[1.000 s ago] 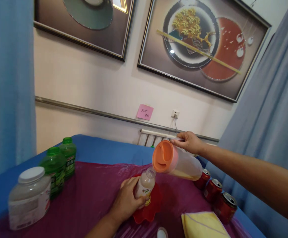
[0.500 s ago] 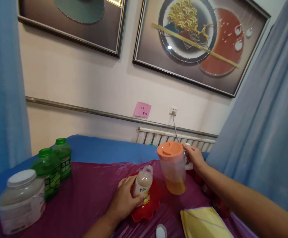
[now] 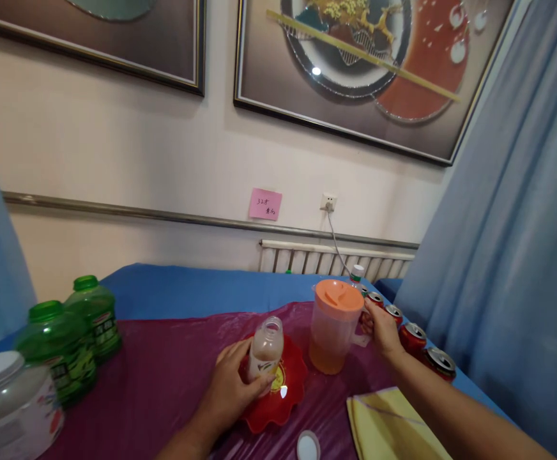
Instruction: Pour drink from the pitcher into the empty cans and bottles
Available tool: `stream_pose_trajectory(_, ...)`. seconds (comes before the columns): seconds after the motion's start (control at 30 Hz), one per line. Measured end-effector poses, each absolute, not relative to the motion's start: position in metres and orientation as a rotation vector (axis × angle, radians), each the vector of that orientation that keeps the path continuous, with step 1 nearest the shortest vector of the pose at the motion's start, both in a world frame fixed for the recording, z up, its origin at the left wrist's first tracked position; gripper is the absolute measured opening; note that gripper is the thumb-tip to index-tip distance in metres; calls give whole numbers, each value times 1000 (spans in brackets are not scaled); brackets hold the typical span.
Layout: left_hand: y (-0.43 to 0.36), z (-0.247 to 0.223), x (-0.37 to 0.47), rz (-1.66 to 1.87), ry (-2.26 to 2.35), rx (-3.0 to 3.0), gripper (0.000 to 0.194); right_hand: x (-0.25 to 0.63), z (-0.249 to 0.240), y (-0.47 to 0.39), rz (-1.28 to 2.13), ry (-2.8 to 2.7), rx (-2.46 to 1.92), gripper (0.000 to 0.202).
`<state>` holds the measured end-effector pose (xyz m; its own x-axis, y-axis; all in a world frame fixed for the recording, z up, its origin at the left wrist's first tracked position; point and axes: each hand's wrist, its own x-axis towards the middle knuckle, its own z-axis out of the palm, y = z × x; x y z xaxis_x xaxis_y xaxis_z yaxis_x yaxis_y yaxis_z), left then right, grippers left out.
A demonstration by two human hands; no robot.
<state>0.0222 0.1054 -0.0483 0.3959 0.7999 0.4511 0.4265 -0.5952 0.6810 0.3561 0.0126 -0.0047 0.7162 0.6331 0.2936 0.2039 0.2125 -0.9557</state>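
Note:
My left hand (image 3: pixel 233 381) is wrapped round a small open clear bottle (image 3: pixel 266 348) with pale contents, held over a red scalloped plate (image 3: pixel 290 390). To the right, my right hand (image 3: pixel 379 322) grips the handle of a clear plastic pitcher (image 3: pixel 331 332) with an orange lid and some amber liquid at its bottom. The pitcher leans slightly. A white cap (image 3: pixel 308 446) lies in front of the plate, and a folded yellow cloth (image 3: pixel 391 425) is to its right.
Two green bottles (image 3: pixel 97 319) and a big jar with a white lid (image 3: pixel 13 409) stand at the left. Several red cans (image 3: pixel 412 337) line the right edge, with a white-capped bottle (image 3: pixel 356 273) behind. A purple sheet (image 3: pixel 163 370) covers part of the blue table (image 3: pixel 187 287).
The pitcher has straightened a little less than upright and shifted slightly right against the plate. The view has turned, so the cans at the right now show more clearly.

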Motion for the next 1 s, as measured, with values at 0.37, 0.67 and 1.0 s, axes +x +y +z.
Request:
stream_pose_trajectory(0.37, 107, -44, 24, 1054, 1041, 2127, 55, 351, -8, -38, 81, -584, -1372, 51)
stream_pose_trajectory(0.67, 101, -48, 25, 1064, 1023, 2136, 56, 246, -52, -93, 585, -1669, -1809, 37)
stream_pose_trajectory(1.0, 98, -47, 24, 1035, 1026, 2161, 60, 219, -73, -80, 582, -1937, -2074, 34)
